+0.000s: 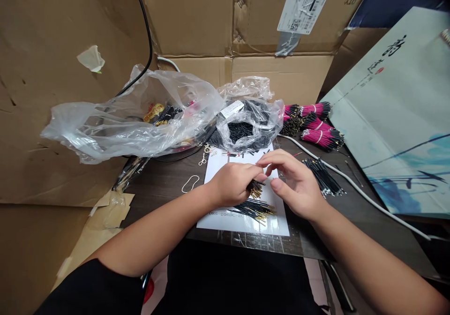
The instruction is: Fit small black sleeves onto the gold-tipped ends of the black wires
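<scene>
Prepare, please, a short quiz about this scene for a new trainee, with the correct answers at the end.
1. Which hand is closed around the dark wires?
2. True or false: the pink-and-black bundles lie to the right of the large plastic bag.
3. Complete: the sheet under the loose wires is ____ in colour.

Key: 1. The left hand. 2. True. 3. White.

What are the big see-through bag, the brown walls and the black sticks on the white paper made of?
Bag: probably thin, shiny plastic; it crinkles and things show through.
Brown walls: likely cardboard, dull, with folds and seams.
Black sticks: perhaps wires in smooth dark plastic; their glinting gold ends could be metal.
</scene>
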Demonstrator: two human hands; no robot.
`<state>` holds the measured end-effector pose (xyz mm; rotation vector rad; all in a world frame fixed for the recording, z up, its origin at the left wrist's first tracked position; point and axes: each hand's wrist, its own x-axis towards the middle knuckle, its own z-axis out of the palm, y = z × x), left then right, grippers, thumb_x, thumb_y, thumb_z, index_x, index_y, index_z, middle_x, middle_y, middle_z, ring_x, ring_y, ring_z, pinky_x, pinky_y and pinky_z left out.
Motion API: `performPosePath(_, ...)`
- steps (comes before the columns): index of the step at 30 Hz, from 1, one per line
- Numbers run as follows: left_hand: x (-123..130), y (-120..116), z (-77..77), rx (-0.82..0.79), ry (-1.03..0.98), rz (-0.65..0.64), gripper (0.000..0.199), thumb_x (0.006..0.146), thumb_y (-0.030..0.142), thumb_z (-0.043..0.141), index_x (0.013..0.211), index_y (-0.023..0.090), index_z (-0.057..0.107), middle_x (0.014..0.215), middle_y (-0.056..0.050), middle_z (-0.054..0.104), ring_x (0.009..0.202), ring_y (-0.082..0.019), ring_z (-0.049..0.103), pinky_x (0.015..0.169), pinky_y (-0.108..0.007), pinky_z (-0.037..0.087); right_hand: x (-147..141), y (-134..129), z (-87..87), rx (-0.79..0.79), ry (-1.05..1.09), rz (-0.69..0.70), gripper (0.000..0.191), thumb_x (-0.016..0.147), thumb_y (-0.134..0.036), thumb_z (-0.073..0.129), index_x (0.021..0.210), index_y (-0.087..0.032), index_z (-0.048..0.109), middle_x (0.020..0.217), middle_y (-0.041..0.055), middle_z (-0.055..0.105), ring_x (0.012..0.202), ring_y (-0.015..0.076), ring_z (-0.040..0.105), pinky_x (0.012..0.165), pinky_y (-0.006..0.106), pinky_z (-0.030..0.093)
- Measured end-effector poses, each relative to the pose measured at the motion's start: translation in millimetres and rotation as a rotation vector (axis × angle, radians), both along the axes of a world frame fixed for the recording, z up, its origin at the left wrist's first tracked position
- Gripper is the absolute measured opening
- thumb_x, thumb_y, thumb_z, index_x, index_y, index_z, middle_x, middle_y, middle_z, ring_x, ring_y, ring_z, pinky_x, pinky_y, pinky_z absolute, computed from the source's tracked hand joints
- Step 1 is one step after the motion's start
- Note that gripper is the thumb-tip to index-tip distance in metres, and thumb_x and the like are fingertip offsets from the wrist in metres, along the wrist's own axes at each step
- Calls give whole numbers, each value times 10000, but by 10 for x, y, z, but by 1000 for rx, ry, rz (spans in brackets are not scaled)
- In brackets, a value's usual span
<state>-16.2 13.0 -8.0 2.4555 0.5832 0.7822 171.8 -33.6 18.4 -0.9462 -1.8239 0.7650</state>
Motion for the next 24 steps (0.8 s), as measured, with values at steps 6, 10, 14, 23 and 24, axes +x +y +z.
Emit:
performPosePath(6,6,2,-4,142,156,1,194,840,229,450,926,174,615,883,-36,709,755,-168,662,646,-257,463,32,22,-29,-96,-15,98,354,814,-316,655,1151,-231,591,1337,117,466,1163,230,505,862,371,504)
performPosePath(10,13,-1,-12,241,238,0,234,909,280,406,923,190,622,849,-25,706,719,-159,659,616,-252,454,76,41,-2,-139,-93,223,352,831,-298,638,1173,-235,582,1285,103,509,1218,232,485,1024,434,423)
performPosePath(14,25,-14,-32,269,288,-28,215,911,286,416,946,198,609,855,-15,703,714,-158,663,608,-257,466,104,41,43,-144,-171,263,378,816,-322,656,1178,-243,582,1290,94,502,1215,236,485,1060,434,380)
performPosePath(23,30,-81,2,134,278,-153,218,764,165,501,955,212,595,881,19,713,778,-164,664,579,-271,433,310,528,137,-108,-768,13,249,896,-394,517,1005,-217,655,972,57,650,875,184,594,745,319,473)
performPosePath(24,28,-79,-4,136,276,-151,227,760,164,502,960,213,598,880,19,714,772,-166,664,569,-276,422,313,608,99,-78,-910,-27,239,890,-382,524,962,-206,670,937,58,656,879,194,594,764,329,467)
